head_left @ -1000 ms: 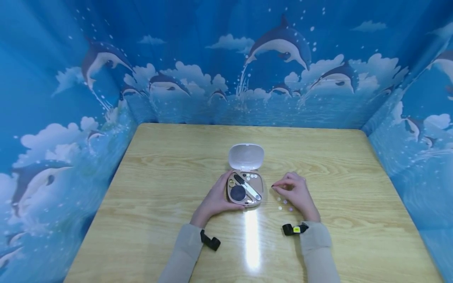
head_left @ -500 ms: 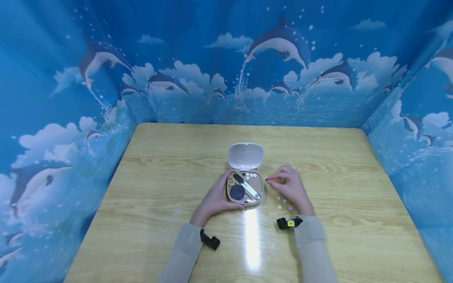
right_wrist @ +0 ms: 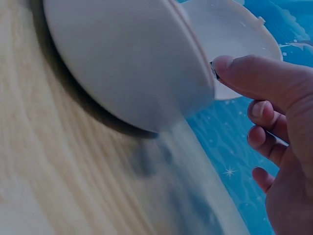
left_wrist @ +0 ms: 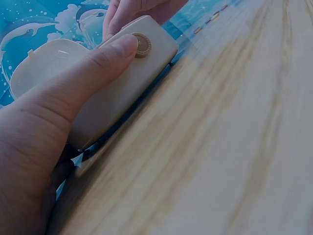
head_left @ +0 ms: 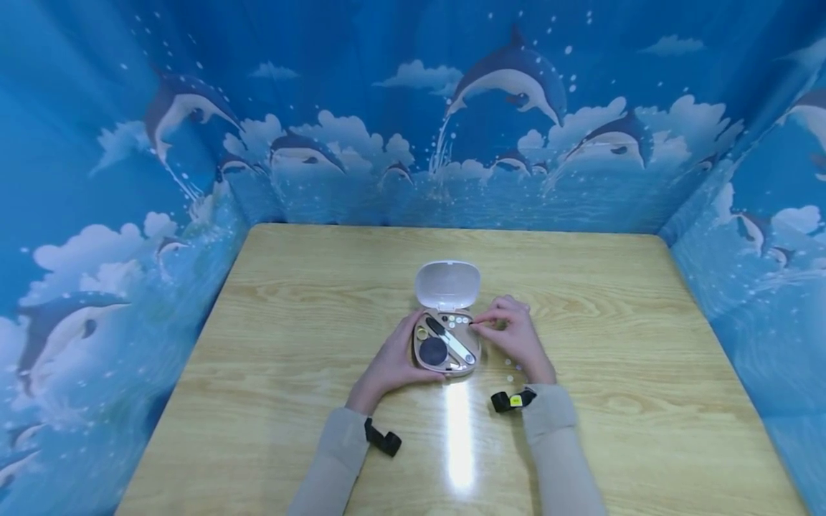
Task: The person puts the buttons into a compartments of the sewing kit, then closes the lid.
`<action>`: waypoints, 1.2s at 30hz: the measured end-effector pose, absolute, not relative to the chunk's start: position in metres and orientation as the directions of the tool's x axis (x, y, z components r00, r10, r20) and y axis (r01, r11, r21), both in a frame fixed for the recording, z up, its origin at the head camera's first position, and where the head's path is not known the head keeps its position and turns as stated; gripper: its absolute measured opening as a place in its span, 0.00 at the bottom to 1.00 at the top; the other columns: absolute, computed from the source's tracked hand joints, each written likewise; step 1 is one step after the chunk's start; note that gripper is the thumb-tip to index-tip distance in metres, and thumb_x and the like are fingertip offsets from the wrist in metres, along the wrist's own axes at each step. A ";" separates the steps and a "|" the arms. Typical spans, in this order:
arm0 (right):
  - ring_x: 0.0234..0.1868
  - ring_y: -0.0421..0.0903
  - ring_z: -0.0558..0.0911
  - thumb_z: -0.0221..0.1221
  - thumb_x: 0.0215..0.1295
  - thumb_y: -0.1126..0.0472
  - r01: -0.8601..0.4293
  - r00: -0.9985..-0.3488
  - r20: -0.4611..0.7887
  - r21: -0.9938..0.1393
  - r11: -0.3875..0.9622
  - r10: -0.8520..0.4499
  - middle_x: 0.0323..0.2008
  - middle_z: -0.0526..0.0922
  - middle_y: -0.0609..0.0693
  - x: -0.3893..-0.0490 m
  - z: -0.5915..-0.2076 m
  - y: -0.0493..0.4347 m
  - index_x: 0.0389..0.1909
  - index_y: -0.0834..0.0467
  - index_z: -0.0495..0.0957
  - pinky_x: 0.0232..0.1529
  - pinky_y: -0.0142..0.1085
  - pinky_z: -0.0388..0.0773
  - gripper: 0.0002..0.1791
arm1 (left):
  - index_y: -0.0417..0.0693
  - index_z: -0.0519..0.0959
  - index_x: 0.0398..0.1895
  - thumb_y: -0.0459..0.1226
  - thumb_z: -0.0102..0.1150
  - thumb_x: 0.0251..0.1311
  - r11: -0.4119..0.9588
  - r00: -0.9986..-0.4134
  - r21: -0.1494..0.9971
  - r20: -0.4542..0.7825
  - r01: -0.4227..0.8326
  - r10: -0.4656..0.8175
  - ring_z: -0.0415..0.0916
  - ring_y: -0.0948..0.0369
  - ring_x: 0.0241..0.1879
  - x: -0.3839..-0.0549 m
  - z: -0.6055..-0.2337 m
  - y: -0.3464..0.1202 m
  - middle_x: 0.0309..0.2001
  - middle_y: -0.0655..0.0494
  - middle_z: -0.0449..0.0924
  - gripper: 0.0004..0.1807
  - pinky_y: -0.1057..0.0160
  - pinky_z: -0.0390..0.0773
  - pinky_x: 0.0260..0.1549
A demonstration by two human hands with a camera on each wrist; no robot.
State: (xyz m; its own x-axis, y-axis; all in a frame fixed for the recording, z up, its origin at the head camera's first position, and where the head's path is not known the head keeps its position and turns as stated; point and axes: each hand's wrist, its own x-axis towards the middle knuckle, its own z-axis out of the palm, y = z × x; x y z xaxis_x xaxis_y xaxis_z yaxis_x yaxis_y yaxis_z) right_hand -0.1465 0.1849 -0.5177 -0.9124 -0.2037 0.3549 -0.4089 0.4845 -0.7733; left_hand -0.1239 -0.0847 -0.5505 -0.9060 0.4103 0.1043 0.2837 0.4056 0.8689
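A beige box point(head_left: 471, 340) like a small sewing kit stands with its pale lid point(head_left: 447, 285) raised. My left hand point(head_left: 390, 362) grips its left side, the thumb at the round clasp point(left_wrist: 142, 45). Over its right rim, my right hand point(head_left: 518, 338) pinches a small dark piece point(right_wrist: 214, 71), probably a button, between thumb and forefinger; the other fingers are loosely bent. Inside lie several white buttons point(head_left: 459, 320), one dark button point(head_left: 444, 318), a white tool with a black end point(head_left: 455, 346), a dark round disc point(head_left: 433, 351) and a gold ring-like piece point(head_left: 422, 333).
Several small pale buttons point(head_left: 510, 378) lie on the wooden table point(head_left: 645, 373), just right of the box and partly behind my right wrist. A blue dolphin-print curtain point(head_left: 361, 143) surrounds the table's back and sides.
My right hand has moved left and slightly away from me, carrying the small dark piece from above the loose buttons to the box's right rim. The left hand and box have stayed still.
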 end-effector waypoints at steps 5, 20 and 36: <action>0.37 0.42 0.71 0.75 0.50 0.61 -0.377 -0.926 0.311 -0.785 0.491 -0.212 0.27 0.77 0.42 -0.148 -0.520 0.178 0.29 0.50 0.88 0.60 0.50 0.57 0.06 | 0.73 0.48 0.78 0.57 0.85 0.25 0.403 -0.904 0.870 0.104 0.285 0.415 0.58 0.58 0.71 -0.124 -0.551 -0.084 0.74 0.64 0.57 0.73 0.46 0.61 0.69; 0.35 0.41 0.69 0.74 0.50 0.63 -0.421 -0.907 0.344 -0.750 0.510 -0.244 0.26 0.76 0.39 -0.148 -0.523 0.164 0.29 0.51 0.88 0.53 0.44 0.56 0.06 | 0.72 0.48 0.78 0.58 0.85 0.25 0.414 -0.901 0.862 0.106 0.294 0.420 0.59 0.58 0.71 -0.124 -0.549 -0.084 0.74 0.65 0.57 0.73 0.46 0.61 0.69; 0.36 0.41 0.70 0.75 0.50 0.63 -0.406 -0.914 0.331 -0.759 0.509 -0.235 0.27 0.77 0.38 -0.149 -0.525 0.164 0.30 0.50 0.88 0.54 0.43 0.57 0.07 | 0.72 0.47 0.78 0.57 0.85 0.25 0.415 -0.901 0.859 0.112 0.299 0.419 0.58 0.57 0.72 -0.124 -0.548 -0.084 0.74 0.64 0.56 0.73 0.45 0.61 0.69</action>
State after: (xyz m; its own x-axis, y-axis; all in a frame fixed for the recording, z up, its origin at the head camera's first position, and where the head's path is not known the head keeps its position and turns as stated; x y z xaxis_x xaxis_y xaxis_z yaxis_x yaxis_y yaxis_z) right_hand -0.1493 0.1641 -0.5253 -0.9140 -0.2349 0.3308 -0.4056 0.5092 -0.7591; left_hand -0.1238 -0.0839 -0.5481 -0.9012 0.4187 0.1116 0.2992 0.4152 0.8591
